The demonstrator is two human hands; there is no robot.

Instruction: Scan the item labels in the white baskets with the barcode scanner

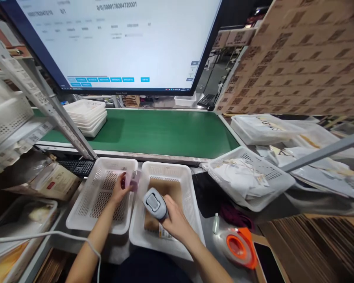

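My left hand is closed on a small pink package, held over the left white perforated basket. Just to its right, my right hand grips a grey handheld barcode scanner whose head points toward the pink package. The scanner hovers above the right white basket, which holds a brown cardboard box. A white cable runs across my left forearm.
A green conveyor belt lies beyond the baskets, with a stack of white trays on its left end. A large monitor hangs above. At right are a basket of white bags, an orange tape dispenser, and stacked cardboard. A keyboard sits at left.
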